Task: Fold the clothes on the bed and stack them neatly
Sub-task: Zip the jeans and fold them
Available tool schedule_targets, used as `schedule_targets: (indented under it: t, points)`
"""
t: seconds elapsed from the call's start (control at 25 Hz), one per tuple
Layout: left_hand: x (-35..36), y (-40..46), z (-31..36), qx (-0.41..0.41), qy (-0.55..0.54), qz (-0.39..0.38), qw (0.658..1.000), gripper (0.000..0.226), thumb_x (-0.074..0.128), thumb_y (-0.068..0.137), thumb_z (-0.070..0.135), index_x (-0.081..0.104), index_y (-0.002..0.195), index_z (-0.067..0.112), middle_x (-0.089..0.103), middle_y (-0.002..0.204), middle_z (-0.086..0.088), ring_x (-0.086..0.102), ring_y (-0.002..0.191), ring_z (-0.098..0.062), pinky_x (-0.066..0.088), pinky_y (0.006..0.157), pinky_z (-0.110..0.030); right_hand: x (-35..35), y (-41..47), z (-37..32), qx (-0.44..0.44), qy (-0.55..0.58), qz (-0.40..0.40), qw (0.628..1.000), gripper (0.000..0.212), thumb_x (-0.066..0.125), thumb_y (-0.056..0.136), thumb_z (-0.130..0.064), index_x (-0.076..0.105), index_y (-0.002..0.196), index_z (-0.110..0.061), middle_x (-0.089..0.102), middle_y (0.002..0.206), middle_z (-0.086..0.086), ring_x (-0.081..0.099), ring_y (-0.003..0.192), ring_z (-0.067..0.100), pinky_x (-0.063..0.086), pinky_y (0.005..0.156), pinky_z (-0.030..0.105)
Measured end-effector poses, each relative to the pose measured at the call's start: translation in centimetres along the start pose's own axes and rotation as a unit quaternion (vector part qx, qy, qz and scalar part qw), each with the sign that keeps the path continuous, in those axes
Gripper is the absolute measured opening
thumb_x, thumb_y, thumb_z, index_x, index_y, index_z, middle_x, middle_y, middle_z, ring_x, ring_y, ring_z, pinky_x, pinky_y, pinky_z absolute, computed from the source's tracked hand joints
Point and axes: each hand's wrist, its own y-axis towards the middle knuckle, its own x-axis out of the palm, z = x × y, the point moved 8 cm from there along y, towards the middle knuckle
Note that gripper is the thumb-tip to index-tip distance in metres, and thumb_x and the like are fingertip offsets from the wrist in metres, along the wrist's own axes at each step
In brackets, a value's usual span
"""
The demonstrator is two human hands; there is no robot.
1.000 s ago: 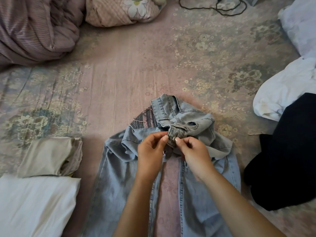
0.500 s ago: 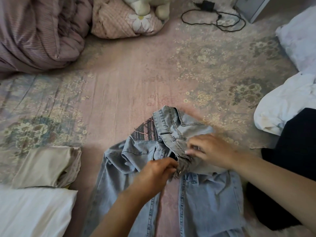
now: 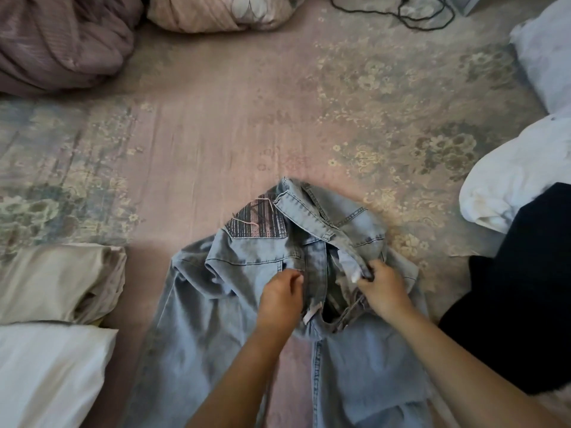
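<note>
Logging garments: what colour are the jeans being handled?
Light blue denim jeans, seen in the head view.

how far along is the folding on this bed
Done: a folded beige garment and a folded white one lie side by side at the left. In hand: both the left hand and the right hand work at the bunched waist of the light blue jeans. Left: the white clothes and the black garment at the right, unfolded.
</note>
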Motion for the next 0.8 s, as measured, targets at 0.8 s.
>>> schedule_targets:
  t: [0.8]
  points:
    - [-4.0,10.8,3.8,-0.094,0.149,-0.006,0.984,0.020,0.050,0.096,0.010,0.061,0.112,0.003,0.065,0.109,-0.025,0.064,0.101,-0.042,0.053,0.085,-0.047,-5.8,4.4,-3.7,-0.077,-0.036,0.010,0.996,0.050,0.062,0.100,-0.019,0.048,0.147,-0.010,0.051,0.145,0.017,0.053,0.130,0.035,0.043,0.101,0.041]
